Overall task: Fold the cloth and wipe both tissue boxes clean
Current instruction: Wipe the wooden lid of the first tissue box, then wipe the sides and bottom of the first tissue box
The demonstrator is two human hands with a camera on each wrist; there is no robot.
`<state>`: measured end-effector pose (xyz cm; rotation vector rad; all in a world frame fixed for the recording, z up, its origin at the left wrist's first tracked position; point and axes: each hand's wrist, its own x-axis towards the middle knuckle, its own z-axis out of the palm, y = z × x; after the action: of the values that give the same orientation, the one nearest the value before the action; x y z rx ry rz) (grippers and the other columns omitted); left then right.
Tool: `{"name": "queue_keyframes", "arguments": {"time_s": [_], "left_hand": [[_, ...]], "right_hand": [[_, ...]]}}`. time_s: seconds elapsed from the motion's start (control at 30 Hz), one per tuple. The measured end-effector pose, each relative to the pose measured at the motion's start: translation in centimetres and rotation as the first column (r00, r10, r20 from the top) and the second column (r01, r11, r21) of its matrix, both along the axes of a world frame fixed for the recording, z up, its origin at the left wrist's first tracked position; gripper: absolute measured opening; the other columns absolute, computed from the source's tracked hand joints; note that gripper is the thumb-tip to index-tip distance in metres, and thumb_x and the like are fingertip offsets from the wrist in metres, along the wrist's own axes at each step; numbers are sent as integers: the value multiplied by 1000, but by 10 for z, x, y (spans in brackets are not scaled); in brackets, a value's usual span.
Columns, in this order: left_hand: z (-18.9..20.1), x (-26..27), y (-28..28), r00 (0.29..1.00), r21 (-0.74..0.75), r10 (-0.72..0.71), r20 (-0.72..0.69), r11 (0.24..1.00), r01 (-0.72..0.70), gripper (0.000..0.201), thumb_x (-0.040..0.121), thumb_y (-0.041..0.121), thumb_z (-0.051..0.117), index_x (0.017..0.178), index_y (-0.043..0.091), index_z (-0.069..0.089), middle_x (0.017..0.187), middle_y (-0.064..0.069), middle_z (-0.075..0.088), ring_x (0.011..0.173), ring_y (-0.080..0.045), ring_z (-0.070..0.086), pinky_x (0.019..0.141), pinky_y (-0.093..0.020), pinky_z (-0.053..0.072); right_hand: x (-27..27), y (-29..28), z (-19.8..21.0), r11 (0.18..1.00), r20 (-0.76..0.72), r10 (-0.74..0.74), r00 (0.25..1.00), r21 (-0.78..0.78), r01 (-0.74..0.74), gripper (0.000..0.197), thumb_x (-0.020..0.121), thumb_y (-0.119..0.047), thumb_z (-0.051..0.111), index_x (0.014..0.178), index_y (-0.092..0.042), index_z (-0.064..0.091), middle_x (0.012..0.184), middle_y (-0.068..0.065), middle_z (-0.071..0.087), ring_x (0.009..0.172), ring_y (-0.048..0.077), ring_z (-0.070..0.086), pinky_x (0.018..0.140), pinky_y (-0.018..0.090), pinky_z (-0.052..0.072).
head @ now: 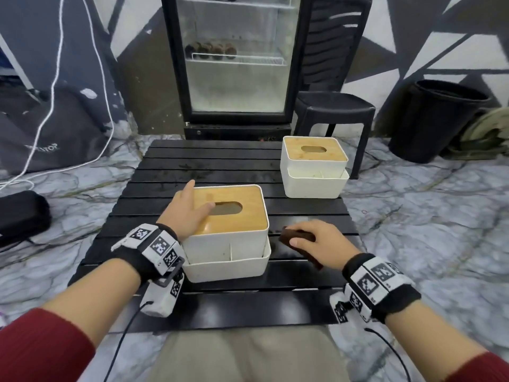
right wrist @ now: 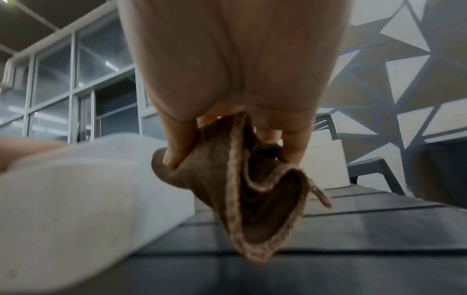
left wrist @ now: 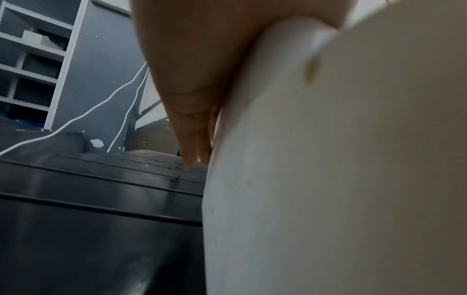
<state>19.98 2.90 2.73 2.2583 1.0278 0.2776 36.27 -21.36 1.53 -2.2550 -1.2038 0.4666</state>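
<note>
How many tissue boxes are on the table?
2. The near tissue box sits under the left hand; the far tissue box stands at the table's back right corner.

Setting: looks like a café or shop back area. Glass-door display fridge [head: 237, 59] against geometric painted wall [head: 429, 37]; black plastic chair [head: 334, 86], black bin [head: 438, 119], marble-pattern floor [head: 440, 216], low slatted table [head: 220, 166].

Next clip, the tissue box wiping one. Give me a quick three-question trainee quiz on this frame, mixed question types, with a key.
1. True or false: the right hand grips the brown cloth.
2. Where does the left hand rest? A) on the near tissue box B) on the far tissue box C) on the black table
3. Fill in: both boxes have a ____ lid with an oval slot.

Key: 1 true; 2 A; 3 wooden
</note>
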Motion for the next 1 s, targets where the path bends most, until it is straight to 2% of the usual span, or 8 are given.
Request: {"name": "queue_keyframes", "arguments": {"time_s": [0.13,0.33,0.53,0.67,0.73,0.8,0.93,1.0], "left_hand": [[1,1,6,997,11,-65,-30,998,65,75,91,45,52,151,22,12,152,-13,27,135,-28,35,105,-39,31],[1,1,8,995,33,-91,-47,995,93,74,92,46,51,151,24,13,152,-12,28,134,-28,36,104,-38,32],[19,-3,-1,985,124,-147,-89,980,158,71,93,47,47,150,19,16,155,-9,21,140,-28,25,112,-41,24],[40,-3,-27,954,230,-298,-14,928,293,64,89,52,46,146,27,29,139,-1,44,124,-17,44,104,-35,37],[44,0,-45,925,232,-370,-88,895,381,63,88,56,44,145,31,29,131,3,51,115,-14,50,99,-34,41],[42,6,-60,889,204,-407,-211,871,448,66,90,59,41,147,31,23,132,0,54,118,-18,51,101,-37,40],[33,21,-80,834,237,-377,-404,837,493,78,86,69,33,150,28,11,111,-6,61,103,-25,57,92,-40,44],[29,27,-87,839,282,-333,-430,834,475,80,85,72,31,149,28,12,113,-7,60,105,-26,55,94,-42,42]], "right_hand": [[3,-11,-18,973,78,77,994,-225,-57,32,88,-30,57,120,-31,57,109,6,56,108,22,48,94,27,34],[0,-10,-24,960,106,106,989,-270,-74,36,90,-31,53,126,-31,52,131,-1,47,122,21,38,105,35,31],[-1,-11,-28,959,143,112,983,-276,-69,38,90,-35,52,128,-35,49,135,-3,45,125,20,36,105,37,33],[-1,-12,-32,965,157,108,982,-255,-65,38,90,-36,53,127,-37,50,136,-4,44,125,20,37,106,37,32],[-1,-12,-33,967,155,96,983,-247,-55,37,89,-36,53,127,-38,50,136,-5,44,125,20,37,106,35,31],[-2,-12,-34,969,152,88,984,-244,-49,37,89,-37,53,127,-38,50,135,-5,43,125,20,36,106,35,31],[-5,-13,-33,965,160,89,983,-257,-46,38,90,-37,52,128,-39,47,135,-6,43,123,20,35,104,36,33],[-6,-13,-32,963,173,86,981,-265,-38,40,89,-37,52,129,-40,46,135,-6,42,122,20,34,103,36,35]]}}
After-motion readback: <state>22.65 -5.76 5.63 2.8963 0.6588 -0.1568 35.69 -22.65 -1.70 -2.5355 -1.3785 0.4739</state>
